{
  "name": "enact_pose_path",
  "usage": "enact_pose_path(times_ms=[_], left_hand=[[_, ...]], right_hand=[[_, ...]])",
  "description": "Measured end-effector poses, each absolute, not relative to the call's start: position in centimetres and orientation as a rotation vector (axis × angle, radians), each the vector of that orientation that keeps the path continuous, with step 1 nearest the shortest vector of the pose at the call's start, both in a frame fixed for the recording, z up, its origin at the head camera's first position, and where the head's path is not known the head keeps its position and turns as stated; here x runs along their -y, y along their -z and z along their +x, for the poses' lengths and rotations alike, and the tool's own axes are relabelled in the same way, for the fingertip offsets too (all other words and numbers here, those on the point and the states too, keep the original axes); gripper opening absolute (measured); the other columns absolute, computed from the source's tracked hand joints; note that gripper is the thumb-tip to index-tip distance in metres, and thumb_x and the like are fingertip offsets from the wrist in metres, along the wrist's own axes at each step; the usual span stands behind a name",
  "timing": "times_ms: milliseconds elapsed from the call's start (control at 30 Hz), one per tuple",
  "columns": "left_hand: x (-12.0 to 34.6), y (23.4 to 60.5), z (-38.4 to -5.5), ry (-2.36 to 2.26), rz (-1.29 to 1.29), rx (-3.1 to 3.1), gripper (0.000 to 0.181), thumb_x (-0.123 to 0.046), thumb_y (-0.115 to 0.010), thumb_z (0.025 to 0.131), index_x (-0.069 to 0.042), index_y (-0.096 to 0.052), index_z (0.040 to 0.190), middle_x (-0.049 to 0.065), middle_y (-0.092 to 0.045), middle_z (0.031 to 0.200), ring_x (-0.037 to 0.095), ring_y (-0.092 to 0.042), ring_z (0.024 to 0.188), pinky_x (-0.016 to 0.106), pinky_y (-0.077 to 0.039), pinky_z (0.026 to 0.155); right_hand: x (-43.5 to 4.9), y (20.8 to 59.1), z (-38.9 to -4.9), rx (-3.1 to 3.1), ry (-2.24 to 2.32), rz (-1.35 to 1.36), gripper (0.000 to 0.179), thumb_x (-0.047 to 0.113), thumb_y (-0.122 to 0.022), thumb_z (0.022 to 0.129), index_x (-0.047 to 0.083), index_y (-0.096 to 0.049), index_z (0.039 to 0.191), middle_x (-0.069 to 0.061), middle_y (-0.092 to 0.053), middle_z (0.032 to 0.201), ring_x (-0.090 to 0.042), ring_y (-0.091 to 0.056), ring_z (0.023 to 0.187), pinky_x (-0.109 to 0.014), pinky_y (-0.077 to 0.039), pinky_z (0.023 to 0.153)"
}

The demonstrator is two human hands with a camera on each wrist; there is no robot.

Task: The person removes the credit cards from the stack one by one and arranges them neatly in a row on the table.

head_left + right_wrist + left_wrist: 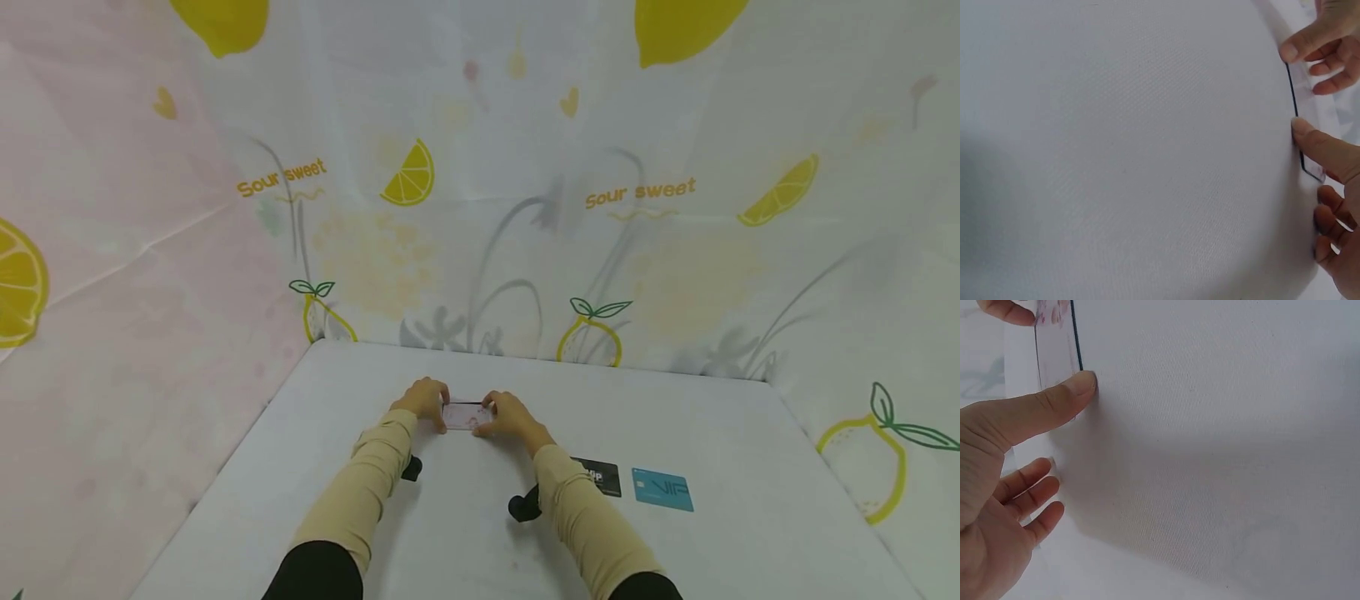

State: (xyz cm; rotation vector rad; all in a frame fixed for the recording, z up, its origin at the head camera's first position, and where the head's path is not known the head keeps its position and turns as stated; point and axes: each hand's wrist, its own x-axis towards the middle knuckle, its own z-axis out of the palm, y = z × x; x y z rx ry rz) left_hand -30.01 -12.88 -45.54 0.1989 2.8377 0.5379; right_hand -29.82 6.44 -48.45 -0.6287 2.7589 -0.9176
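Observation:
Between my two hands, at the far middle of the table, is a flat pale-pink rectangle [461, 416] with a floral print and a thin dark edge. My left hand [427, 401] pinches its left end, thumb on the near edge and forefinger at the far edge. In the left wrist view the left thumb [1054, 403] presses that edge while the other fingers spread below. My right hand [510, 415] pinches the right end likewise. The right wrist view shows the right thumb [1322, 147] on the dark edge [1293, 94], its other fingers loosely bent.
On the white table [720, 433], to the right of my right forearm, lie a black card [606, 477], partly hidden by the sleeve, and a blue card [663, 489] marked VIP. A lemon-printed cloth [480, 250] hangs behind the table's far edge.

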Motion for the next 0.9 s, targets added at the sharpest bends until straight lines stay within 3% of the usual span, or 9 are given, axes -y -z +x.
enact_pose_path(times_ms=[200,333,467,900], left_hand=[[12.7,45.4,-29.7,-0.524,0.182,-2.826,0.042,-0.013,-0.089,0.059,-0.011,-0.066,0.093,0.016,-0.051,0.108,0.031,-0.049,0.096,0.049,-0.047,0.079],[12.7,45.5,-29.7,-0.528,0.183,-2.827,0.049,-0.012,-0.089,0.06,-0.013,-0.064,0.103,0.016,-0.05,0.111,0.033,-0.048,0.103,0.052,-0.046,0.082],[12.8,45.8,-29.7,-0.543,0.22,-2.83,0.056,-0.012,-0.088,0.06,-0.013,-0.064,0.11,0.017,-0.05,0.112,0.034,-0.048,0.106,0.054,-0.045,0.085],[13.7,47.6,-29.9,-0.597,0.374,-2.918,0.051,-0.012,-0.088,0.06,-0.009,-0.067,0.106,0.017,-0.055,0.104,0.034,-0.051,0.101,0.049,-0.044,0.088]], right_hand=[[-6.4,48.6,-29.9,-2.736,0.923,-0.581,0.044,0.019,-0.082,0.072,-0.001,-0.058,0.104,-0.014,-0.059,0.096,-0.025,-0.055,0.089,-0.039,-0.046,0.081],[-6.5,48.8,-30.0,-2.724,0.962,-0.555,0.047,0.017,-0.083,0.07,-0.001,-0.055,0.102,-0.013,-0.059,0.096,-0.024,-0.055,0.089,-0.038,-0.046,0.082],[-6.6,48.9,-29.8,-2.707,1.031,-0.542,0.049,0.014,-0.084,0.067,-0.001,-0.052,0.101,-0.011,-0.056,0.092,-0.022,-0.051,0.083,-0.035,-0.045,0.077],[-6.7,49.5,-29.2,-2.649,1.25,-0.548,0.052,0.006,-0.083,0.068,-0.003,-0.051,0.108,-0.008,-0.058,0.084,-0.016,-0.051,0.075,-0.026,-0.043,0.065]])
